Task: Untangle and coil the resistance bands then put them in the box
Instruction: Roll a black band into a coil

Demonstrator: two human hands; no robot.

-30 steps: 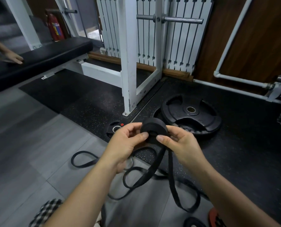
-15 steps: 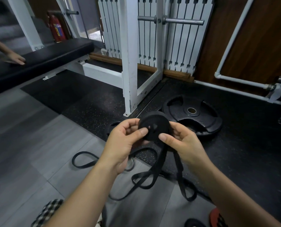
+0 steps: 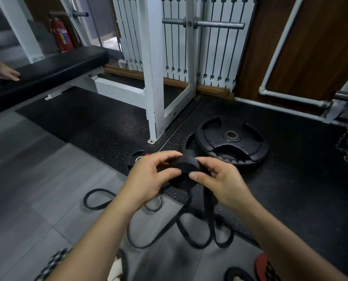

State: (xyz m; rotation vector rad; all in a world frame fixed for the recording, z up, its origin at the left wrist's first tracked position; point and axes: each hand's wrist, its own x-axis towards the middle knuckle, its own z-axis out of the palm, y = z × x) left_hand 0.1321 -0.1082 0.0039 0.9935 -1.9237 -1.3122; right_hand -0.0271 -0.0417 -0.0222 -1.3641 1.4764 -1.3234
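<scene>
The half-wound roll (image 3: 184, 173) of black band is held up above the floor, the left hand (image 3: 148, 177) and right hand (image 3: 221, 179) each pinching it, thumb on its face and curled fingers over its rim, while its loose tail (image 3: 208, 220) hangs down among other loops (image 3: 100, 189). If either pinch slackens, the springy roll could probably unwind, and the tail may snag where it crosses those loops. No box is in view, the fingertips behind the roll are hidden, and I cannot tell how many bands lie below.
</scene>
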